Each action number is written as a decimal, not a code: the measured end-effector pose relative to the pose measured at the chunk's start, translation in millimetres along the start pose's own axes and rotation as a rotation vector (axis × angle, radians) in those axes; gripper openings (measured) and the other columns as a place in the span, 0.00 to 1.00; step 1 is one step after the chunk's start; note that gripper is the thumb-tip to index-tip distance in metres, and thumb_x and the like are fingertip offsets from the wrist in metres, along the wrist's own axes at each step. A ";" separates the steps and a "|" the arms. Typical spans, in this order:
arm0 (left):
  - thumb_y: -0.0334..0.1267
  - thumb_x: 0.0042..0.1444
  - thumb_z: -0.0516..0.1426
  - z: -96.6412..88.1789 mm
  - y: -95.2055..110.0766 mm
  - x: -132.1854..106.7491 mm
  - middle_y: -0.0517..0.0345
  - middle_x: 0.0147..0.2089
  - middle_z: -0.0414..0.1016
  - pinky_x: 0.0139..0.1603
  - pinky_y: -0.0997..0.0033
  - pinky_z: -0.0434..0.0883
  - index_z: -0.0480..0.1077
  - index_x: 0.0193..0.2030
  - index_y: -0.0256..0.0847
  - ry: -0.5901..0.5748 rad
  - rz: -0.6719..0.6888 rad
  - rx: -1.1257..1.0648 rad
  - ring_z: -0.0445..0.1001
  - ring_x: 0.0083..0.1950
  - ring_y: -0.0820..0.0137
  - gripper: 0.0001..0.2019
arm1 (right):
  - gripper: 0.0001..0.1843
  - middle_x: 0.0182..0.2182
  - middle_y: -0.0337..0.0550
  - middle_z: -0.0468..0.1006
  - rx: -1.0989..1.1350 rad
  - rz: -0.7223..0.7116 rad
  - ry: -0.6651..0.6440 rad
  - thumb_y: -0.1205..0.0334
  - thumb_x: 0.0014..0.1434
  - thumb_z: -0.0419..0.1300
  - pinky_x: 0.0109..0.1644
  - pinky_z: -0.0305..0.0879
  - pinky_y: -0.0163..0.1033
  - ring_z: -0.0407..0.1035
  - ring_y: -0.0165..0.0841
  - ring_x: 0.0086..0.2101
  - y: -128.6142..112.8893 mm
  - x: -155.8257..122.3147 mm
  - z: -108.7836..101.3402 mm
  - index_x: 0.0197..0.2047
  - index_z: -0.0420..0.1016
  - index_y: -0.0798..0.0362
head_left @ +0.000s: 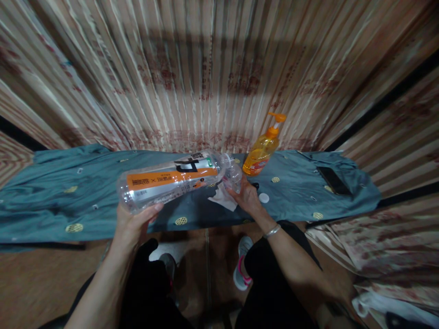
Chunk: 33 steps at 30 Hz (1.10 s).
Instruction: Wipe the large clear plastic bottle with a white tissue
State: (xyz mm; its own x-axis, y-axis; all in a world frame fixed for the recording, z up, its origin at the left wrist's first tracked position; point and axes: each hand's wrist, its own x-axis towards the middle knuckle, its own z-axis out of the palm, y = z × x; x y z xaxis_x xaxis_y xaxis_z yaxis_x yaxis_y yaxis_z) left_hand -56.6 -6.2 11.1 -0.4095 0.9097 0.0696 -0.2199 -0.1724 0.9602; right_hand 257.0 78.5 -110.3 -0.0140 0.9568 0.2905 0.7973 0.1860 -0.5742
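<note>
A large clear plastic bottle (171, 180) with an orange and black label lies tipped sideways above the table. My left hand (132, 224) grips its base end. Its open neck points right toward a small clear cup (235, 176). My right hand (247, 196) is closed around that cup, just under the bottle's mouth. A white bottle cap (264, 198) lies on the cloth beside my right hand. A crumpled white tissue (222, 198) sits under the bottle's neck.
A blue-green cloth with gold dots (68, 192) covers the table. An orange pump bottle (262, 153) stands at the back. A black phone (333, 181) lies at the right. Striped curtains hang behind. My legs and shoes show below the table edge.
</note>
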 end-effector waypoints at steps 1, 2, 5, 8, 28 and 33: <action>0.37 0.17 0.82 -0.3 -0.1 0.1 0.62 0.23 0.76 0.12 0.80 0.56 0.80 0.34 0.36 -0.002 0.003 0.001 0.60 0.16 0.80 0.32 | 0.32 0.56 0.67 0.90 0.000 0.002 -0.007 0.59 0.67 0.74 0.62 0.86 0.65 0.88 0.59 0.55 -0.4 -0.1 -0.9 0.71 0.77 0.58; 0.37 0.17 0.83 -0.8 -0.3 0.2 0.62 0.23 0.76 0.12 0.80 0.56 0.80 0.35 0.36 -0.006 0.007 0.003 0.60 0.17 0.80 0.32 | 0.32 0.57 0.67 0.90 0.002 0.004 -0.012 0.59 0.67 0.74 0.62 0.86 0.65 0.88 0.60 0.55 -0.6 -0.1 -1.7 0.71 0.78 0.58; 0.37 0.19 0.83 -2.6 -2.4 0.7 0.63 0.24 0.76 0.12 0.80 0.55 0.80 0.36 0.38 -0.026 0.020 0.009 0.60 0.17 0.80 0.32 | 0.32 0.56 0.66 0.91 0.014 -0.010 -0.011 0.60 0.67 0.73 0.62 0.87 0.67 0.88 0.59 0.55 0.4 -0.3 -2.3 0.72 0.77 0.56; 0.39 0.23 0.83 -4.7 -5.9 0.9 0.64 0.25 0.76 0.13 0.81 0.55 0.81 0.37 0.40 -0.049 0.040 0.012 0.60 0.19 0.80 0.30 | 0.34 0.56 0.63 0.91 0.021 -0.039 0.005 0.60 0.67 0.73 0.63 0.86 0.69 0.88 0.58 0.55 2.3 -0.4 -0.3 0.74 0.76 0.52; 0.43 0.22 0.83 -1.1 -1.0 -1.1 0.65 0.22 0.70 0.14 0.79 0.55 0.79 0.32 0.40 -0.046 0.046 0.057 0.57 0.18 0.80 0.29 | 0.39 0.53 0.65 0.92 -0.014 -0.059 0.040 0.56 0.68 0.75 0.58 0.88 0.64 0.89 0.58 0.52 4.7 -0.5 2.4 0.77 0.72 0.56; 0.44 0.22 0.84 -2.3 -1.7 0.2 0.65 0.21 0.68 0.14 0.79 0.54 0.78 0.31 0.40 -0.052 0.053 0.061 0.56 0.18 0.80 0.29 | 0.32 0.53 0.66 0.91 -0.018 -0.031 0.009 0.57 0.68 0.74 0.59 0.87 0.66 0.89 0.59 0.52 2.3 -0.6 0.3 0.71 0.77 0.57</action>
State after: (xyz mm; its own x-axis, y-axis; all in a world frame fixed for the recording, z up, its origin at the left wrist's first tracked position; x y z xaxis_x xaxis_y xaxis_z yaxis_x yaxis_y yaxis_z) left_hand -58.4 -6.6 8.9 -0.3723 0.9186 0.1327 -0.1440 -0.1984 0.9695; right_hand 258.6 78.4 -112.0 -0.0340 0.9486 0.3148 0.8076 0.2116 -0.5505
